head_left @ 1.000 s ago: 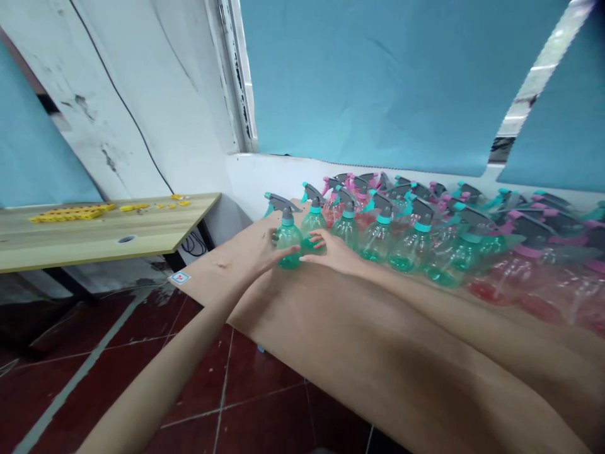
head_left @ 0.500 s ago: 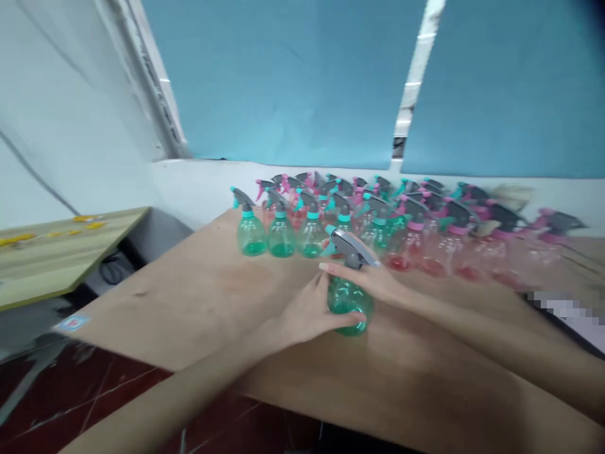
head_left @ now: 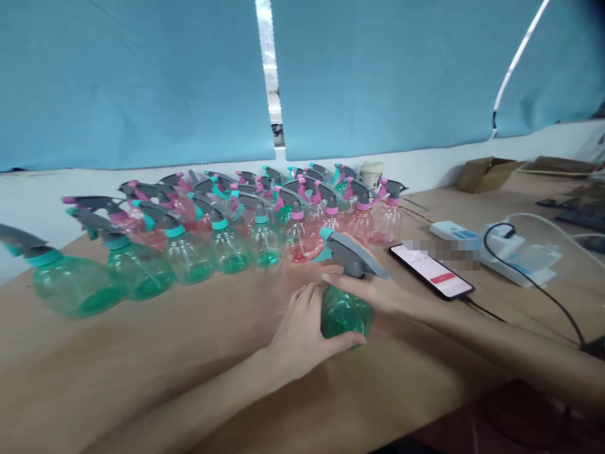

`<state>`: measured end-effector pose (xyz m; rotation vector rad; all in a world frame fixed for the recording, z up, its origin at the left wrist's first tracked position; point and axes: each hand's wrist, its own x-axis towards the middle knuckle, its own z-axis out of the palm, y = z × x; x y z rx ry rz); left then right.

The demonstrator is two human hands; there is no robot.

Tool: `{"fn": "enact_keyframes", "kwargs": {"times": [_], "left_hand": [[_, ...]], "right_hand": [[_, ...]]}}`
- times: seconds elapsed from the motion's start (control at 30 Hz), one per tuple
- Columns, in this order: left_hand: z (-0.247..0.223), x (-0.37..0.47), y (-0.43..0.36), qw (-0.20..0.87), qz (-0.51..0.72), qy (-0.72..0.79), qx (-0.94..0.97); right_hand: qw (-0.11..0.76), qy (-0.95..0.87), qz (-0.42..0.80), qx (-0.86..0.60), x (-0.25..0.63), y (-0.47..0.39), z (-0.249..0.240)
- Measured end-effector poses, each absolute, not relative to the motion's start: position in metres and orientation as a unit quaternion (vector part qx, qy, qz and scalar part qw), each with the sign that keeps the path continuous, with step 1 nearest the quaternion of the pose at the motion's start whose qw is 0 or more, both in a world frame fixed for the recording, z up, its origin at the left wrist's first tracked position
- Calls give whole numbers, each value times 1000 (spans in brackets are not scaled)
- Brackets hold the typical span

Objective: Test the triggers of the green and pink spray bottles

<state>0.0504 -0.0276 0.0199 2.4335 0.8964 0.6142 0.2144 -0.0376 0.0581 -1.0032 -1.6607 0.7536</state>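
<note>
A green spray bottle [head_left: 347, 315] with a grey and teal trigger head stands upright near the table's front edge. My left hand [head_left: 302, 328] wraps round the lower left of its body, thumb across the front. Around the neck, just under the head, is my right hand [head_left: 366, 290], its fingers partly behind the bottle. Behind them, green bottles [head_left: 189, 255] with teal collars and pink bottles [head_left: 299, 236] with pink collars stand in rows, all with grey trigger heads.
To the right lie a lit phone [head_left: 432, 271] on a cable and a white power strip [head_left: 496, 252] with plugs and cords. Farther back are a paper cup [head_left: 372, 173] and an open cardboard box [head_left: 486, 174]. A blue-covered wall rises behind the table [head_left: 118, 366].
The view has swung right, bringing the phone, power strip and box into sight and taking the side table out. Both hands remain on the same green bottle.
</note>
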Motion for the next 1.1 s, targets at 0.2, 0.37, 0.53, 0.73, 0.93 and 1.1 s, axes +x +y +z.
{"fn": "enact_keyframes", "kwargs": {"times": [0.2, 0.37, 0.53, 0.73, 0.93, 1.1], "left_hand": [[0, 48, -4, 154, 170, 284, 931], [0, 39, 9, 98, 122, 296, 942], [0, 22, 17, 52, 120, 332, 934], [-3, 5, 20, 32, 130, 363, 922], [-1, 11, 17, 16, 117, 367, 923], [-3, 13, 16, -27, 126, 394, 910]], "right_hand": [[502, -672, 336, -428, 231, -32, 65], [481, -680, 302, -464, 230, -27, 73], [481, -715, 254, -440, 223, -20, 72], [493, -714, 266, -421, 212, -14, 71], [471, -721, 289, -417, 205, -5, 65], [467, -704, 298, -445, 204, 6, 51]]}}
